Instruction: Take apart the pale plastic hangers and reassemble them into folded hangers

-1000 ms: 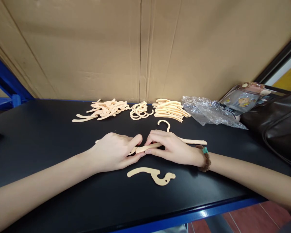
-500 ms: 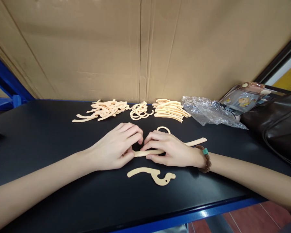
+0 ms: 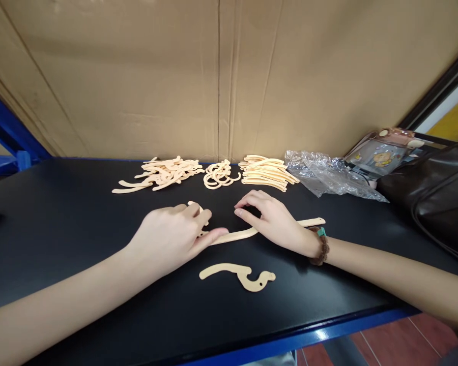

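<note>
A brown cardboard wall [image 3: 137,76] rises behind a black tabletop [image 3: 137,325], edged in front by a blue rail [image 3: 282,343], with red floor tiles [image 3: 400,340] below at the right. Along the back lie a heap of curved wooden pieces [image 3: 173,175], a small pile of wooden hooks [image 3: 222,171] and a stack of arched strips [image 3: 267,172]. To their right are crumpled clear plastic [image 3: 328,175], a printed pouch [image 3: 381,156] and a dark bag [image 3: 423,178].

The left hand [image 3: 168,234] is palm down, its fingers curled over one end of a long pale wooden piece [image 3: 238,235] in the middle of the table, the thumb stretched out against it. A slim wooden part [image 3: 194,205] pokes out beyond the fingers. The underside of this hand is hidden, so I cannot tell how firmly it grips.

The right hand [image 3: 273,218] is loosely bent, with a narrow gap between thumb and fingertips and nothing seen between them. It lies over the long piece, which shows again past the wrist; contact there cannot be told. A brown wristband [image 3: 322,249] circles that wrist. Nearer the front edge, a single curved wooden piece [image 3: 254,285] lies flat, apart from both hands
</note>
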A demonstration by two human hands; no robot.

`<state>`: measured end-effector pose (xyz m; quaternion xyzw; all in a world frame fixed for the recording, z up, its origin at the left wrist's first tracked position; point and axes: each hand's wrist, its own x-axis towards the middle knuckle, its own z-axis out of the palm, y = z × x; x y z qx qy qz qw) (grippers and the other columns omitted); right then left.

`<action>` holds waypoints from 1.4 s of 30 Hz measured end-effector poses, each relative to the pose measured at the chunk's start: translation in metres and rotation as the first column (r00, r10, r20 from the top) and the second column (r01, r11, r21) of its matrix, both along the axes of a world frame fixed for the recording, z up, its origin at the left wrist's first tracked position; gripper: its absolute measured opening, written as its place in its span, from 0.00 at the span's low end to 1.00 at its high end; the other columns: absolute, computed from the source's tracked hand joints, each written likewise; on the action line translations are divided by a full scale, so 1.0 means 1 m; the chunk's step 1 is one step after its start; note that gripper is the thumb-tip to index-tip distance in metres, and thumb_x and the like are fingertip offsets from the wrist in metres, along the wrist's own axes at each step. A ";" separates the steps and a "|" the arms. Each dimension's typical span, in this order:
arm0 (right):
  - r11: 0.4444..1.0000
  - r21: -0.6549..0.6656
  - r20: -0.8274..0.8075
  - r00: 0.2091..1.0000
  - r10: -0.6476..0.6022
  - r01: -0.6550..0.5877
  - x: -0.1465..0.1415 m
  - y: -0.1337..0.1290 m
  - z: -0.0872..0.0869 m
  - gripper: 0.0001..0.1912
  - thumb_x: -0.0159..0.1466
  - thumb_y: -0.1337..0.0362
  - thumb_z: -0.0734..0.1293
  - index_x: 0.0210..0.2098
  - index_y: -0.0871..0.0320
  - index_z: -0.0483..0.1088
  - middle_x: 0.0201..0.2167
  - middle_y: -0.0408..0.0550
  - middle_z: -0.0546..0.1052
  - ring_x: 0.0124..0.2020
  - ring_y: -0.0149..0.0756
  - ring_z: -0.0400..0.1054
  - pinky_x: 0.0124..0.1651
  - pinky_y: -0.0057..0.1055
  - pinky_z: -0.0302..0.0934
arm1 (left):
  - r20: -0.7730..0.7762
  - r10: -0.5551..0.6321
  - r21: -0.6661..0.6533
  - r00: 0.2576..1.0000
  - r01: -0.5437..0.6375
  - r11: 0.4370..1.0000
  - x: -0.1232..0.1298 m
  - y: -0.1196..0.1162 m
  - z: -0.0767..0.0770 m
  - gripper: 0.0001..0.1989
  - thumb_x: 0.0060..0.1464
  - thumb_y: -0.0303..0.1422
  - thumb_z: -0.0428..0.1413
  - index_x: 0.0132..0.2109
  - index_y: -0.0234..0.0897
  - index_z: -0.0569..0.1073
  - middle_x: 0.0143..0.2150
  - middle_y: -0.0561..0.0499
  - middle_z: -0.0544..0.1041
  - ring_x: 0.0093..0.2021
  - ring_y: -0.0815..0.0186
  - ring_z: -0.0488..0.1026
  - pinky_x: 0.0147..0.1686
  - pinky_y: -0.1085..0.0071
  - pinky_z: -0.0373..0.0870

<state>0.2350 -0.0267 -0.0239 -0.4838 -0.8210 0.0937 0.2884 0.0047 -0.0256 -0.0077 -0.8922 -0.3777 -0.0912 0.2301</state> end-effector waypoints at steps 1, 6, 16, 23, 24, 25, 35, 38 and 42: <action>1.000 -0.006 -0.001 1.000 0.012 -0.012 0.000 0.001 -0.001 0.10 0.69 0.58 0.61 0.41 0.56 0.72 0.42 0.46 0.75 0.46 0.37 0.66 0.51 0.36 0.59 | 0.008 -0.043 -0.011 0.999 0.043 0.999 0.000 -0.002 -0.001 0.28 0.64 0.51 0.40 0.37 0.35 0.75 0.32 0.45 0.77 0.26 0.60 0.75 0.22 0.68 0.58; 1.000 -0.005 -0.065 0.998 0.012 -0.013 0.003 0.005 -0.003 0.10 0.68 0.58 0.63 0.43 0.55 0.70 0.47 0.48 0.73 0.52 0.39 0.63 0.57 0.41 0.56 | 0.078 -0.239 -0.133 0.968 0.248 0.960 0.005 -0.002 0.001 0.17 0.61 0.45 0.51 0.38 0.34 0.72 0.36 0.46 0.76 0.39 0.58 0.74 0.32 0.67 0.67; 0.987 0.147 -0.236 0.967 0.098 -0.064 0.001 0.000 0.004 0.06 0.69 0.62 0.61 0.41 0.54 0.69 0.46 0.47 0.74 0.50 0.37 0.66 0.56 0.37 0.57 | 0.067 -0.275 -0.117 0.959 0.281 0.952 -0.003 0.018 0.000 0.14 0.58 0.20 0.44 0.40 0.37 0.72 0.38 0.47 0.76 0.40 0.58 0.70 0.43 0.60 0.63; 0.971 0.202 -0.207 0.963 0.171 -0.129 0.001 -0.005 0.008 0.05 0.69 0.64 0.60 0.41 0.54 0.68 0.42 0.47 0.74 0.47 0.37 0.67 0.53 0.37 0.59 | 0.163 -0.231 0.009 0.959 0.232 0.973 -0.011 0.032 0.003 0.12 0.58 0.22 0.46 0.31 0.37 0.70 0.45 0.45 0.77 0.48 0.53 0.69 0.47 0.56 0.63; 0.964 0.211 -0.193 0.960 0.205 -0.164 0.001 -0.007 0.009 0.06 0.70 0.64 0.60 0.40 0.55 0.68 0.41 0.47 0.74 0.45 0.36 0.67 0.52 0.36 0.60 | 0.184 -0.245 0.006 0.952 0.248 0.969 -0.010 0.031 0.003 0.12 0.59 0.22 0.45 0.34 0.37 0.71 0.46 0.45 0.77 0.48 0.55 0.69 0.47 0.57 0.64; 0.952 0.220 -0.166 0.953 0.253 -0.214 0.000 -0.008 0.010 0.06 0.70 0.63 0.59 0.40 0.55 0.68 0.39 0.47 0.74 0.43 0.35 0.67 0.49 0.35 0.60 | 0.200 -0.280 -0.013 0.939 0.288 0.957 -0.009 0.029 0.003 0.13 0.61 0.23 0.44 0.37 0.37 0.72 0.47 0.46 0.77 0.49 0.56 0.70 0.46 0.59 0.65; 0.743 0.191 0.247 0.764 0.596 -0.641 -0.006 -0.021 0.003 0.15 0.61 0.51 0.66 0.31 0.57 0.73 0.29 0.45 0.72 0.31 0.32 0.62 0.34 0.31 0.58 | 0.131 -0.351 -0.093 0.927 0.363 0.927 -0.001 0.018 0.004 0.18 0.66 0.35 0.42 0.38 0.36 0.76 0.37 0.46 0.80 0.46 0.55 0.74 0.46 0.57 0.64; 0.749 0.153 0.177 0.764 0.621 -0.644 -0.003 -0.020 0.004 0.08 0.60 0.63 0.67 0.36 0.58 0.76 0.33 0.46 0.73 0.33 0.31 0.63 0.38 0.29 0.60 | 0.099 -0.137 -0.027 0.986 0.140 0.990 -0.004 0.020 0.008 0.20 0.66 0.36 0.42 0.34 0.36 0.76 0.33 0.45 0.79 0.44 0.51 0.74 0.45 0.51 0.63; 0.743 0.179 0.227 0.761 0.607 -0.645 -0.001 -0.018 0.007 0.12 0.60 0.73 0.63 0.38 0.55 0.76 0.36 0.46 0.75 0.38 0.33 0.64 0.45 0.32 0.60 | 0.176 -0.109 -0.152 0.978 0.136 0.979 -0.003 0.014 0.009 0.18 0.64 0.43 0.46 0.41 0.38 0.76 0.41 0.45 0.79 0.47 0.52 0.71 0.45 0.54 0.63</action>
